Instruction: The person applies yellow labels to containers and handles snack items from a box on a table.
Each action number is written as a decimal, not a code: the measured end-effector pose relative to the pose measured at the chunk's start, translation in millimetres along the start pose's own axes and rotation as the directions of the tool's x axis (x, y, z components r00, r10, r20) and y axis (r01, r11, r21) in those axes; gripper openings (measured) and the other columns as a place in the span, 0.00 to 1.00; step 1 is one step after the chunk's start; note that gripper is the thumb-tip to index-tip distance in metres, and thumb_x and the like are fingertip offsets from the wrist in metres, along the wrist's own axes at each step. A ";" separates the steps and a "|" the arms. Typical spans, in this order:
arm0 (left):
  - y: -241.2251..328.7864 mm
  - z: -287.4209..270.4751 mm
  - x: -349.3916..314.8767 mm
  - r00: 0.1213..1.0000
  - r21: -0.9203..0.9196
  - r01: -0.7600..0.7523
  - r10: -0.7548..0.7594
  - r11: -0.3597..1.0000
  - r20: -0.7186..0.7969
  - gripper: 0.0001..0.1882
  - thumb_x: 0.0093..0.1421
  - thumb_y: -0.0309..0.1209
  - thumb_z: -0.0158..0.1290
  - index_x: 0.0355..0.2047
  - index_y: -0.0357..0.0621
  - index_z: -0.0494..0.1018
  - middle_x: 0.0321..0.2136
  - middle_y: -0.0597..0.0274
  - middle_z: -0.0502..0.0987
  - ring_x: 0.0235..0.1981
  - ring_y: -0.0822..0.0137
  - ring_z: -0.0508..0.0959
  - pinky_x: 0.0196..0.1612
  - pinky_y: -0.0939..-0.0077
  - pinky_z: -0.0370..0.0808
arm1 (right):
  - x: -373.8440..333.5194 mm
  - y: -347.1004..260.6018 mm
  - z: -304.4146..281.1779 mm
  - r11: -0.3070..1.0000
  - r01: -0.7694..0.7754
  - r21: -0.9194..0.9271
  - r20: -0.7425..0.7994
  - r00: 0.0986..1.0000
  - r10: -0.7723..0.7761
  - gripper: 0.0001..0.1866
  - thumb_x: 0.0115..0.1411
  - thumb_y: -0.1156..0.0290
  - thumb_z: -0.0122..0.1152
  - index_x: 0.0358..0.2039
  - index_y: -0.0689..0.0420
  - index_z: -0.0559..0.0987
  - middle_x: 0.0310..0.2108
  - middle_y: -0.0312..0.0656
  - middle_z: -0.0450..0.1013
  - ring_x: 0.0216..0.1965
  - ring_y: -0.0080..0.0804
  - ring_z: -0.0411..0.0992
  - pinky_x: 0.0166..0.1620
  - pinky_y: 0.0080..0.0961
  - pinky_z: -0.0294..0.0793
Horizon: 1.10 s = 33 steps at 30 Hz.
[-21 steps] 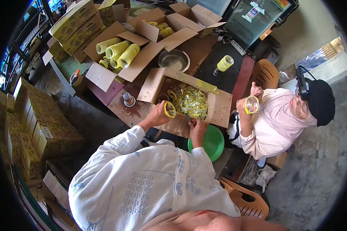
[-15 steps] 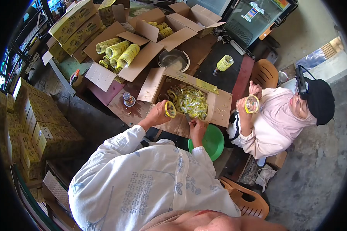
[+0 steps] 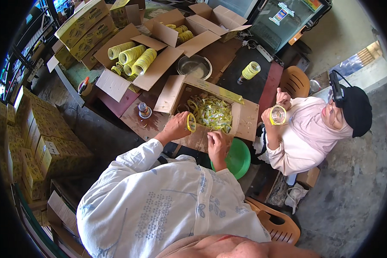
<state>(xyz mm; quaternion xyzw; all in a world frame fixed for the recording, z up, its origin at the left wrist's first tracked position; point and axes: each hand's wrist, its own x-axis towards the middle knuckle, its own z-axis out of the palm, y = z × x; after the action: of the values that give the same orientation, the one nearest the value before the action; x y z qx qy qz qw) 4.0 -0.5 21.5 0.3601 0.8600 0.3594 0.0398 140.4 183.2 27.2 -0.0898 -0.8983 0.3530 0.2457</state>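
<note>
Head view: open carton (image 3: 247, 122), matte brown cardboard, flaps splayed, holding crinkly, glossy heap of yellow-green wrappers (image 3: 211, 112). Smooth round green basin (image 3: 241, 158) near it, partly behind right forearm. Right hand (image 3: 218, 145) raised slightly, fingers curled; dark flat tool seen there moments ago no longer shows, cannot tell whether held. Left hand (image 3: 177, 128) grips yellow-rimmed round cup (image 3: 191, 123) at carton's near side, turned more edge-on now. Suggests regrip mid-handling.

Yellow-rimmed cup (image 3: 191, 123) tipped sideways, rim facing right, at near-left corner of open brown carton (image 3: 247, 122) holding yellow-green scraps (image 3: 214, 113).
</note>
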 end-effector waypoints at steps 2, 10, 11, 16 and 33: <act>3.6 -2.3 1.6 1.000 0.006 0.010 -0.010 1.000 0.010 0.40 0.42 0.36 0.67 0.54 0.38 0.63 0.49 0.44 0.74 0.50 0.46 0.75 0.53 0.58 0.73 | 2.7 -18.2 -6.3 0.981 0.172 -0.090 0.038 0.985 -0.169 0.11 0.53 0.81 0.62 0.37 0.55 0.80 0.35 0.40 0.72 0.40 0.42 0.72 0.45 0.37 0.72; 22.2 -18.3 5.9 0.999 -0.009 -0.002 0.003 1.000 0.047 0.39 0.40 0.37 0.67 0.52 0.36 0.65 0.42 0.43 0.77 0.43 0.44 0.78 0.45 0.56 0.76 | -1.6 -25.3 -3.8 0.901 0.351 -0.257 0.057 0.936 -0.348 0.11 0.52 0.79 0.60 0.37 0.56 0.81 0.32 0.38 0.71 0.36 0.40 0.70 0.42 0.37 0.71; 24.1 -20.3 6.3 0.998 -0.015 0.014 -0.013 1.000 0.061 0.39 0.40 0.37 0.66 0.52 0.36 0.65 0.41 0.43 0.77 0.41 0.43 0.78 0.44 0.56 0.77 | -1.0 -24.1 -3.1 0.901 0.349 -0.256 0.056 0.936 -0.347 0.11 0.52 0.79 0.60 0.37 0.56 0.81 0.32 0.38 0.71 0.36 0.40 0.70 0.42 0.37 0.71; 28.6 -22.3 12.1 0.977 -0.032 0.079 -0.071 0.996 0.203 0.36 0.40 0.40 0.65 0.49 0.38 0.66 0.38 0.43 0.78 0.41 0.43 0.78 0.43 0.55 0.76 | 2.2 -22.4 -2.1 0.821 0.428 -0.379 0.110 0.901 -0.419 0.12 0.52 0.76 0.59 0.39 0.54 0.79 0.31 0.36 0.68 0.35 0.35 0.68 0.39 0.33 0.68; -10.5 -7.0 14.8 0.936 -0.365 0.117 0.020 0.924 0.351 0.29 0.44 0.40 0.63 0.43 0.39 0.69 0.36 0.43 0.78 0.39 0.46 0.78 0.44 0.58 0.73 | 4.6 -25.4 11.5 0.927 0.265 -0.267 0.064 0.964 -0.257 0.06 0.55 0.76 0.58 0.35 0.54 0.78 0.31 0.39 0.68 0.36 0.39 0.69 0.39 0.36 0.68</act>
<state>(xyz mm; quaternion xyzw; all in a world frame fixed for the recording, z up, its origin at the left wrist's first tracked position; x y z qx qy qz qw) -15.4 -0.1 22.7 0.3816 0.7621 0.4487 0.2690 130.9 159.3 39.0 0.0024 -0.9457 0.1911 0.2630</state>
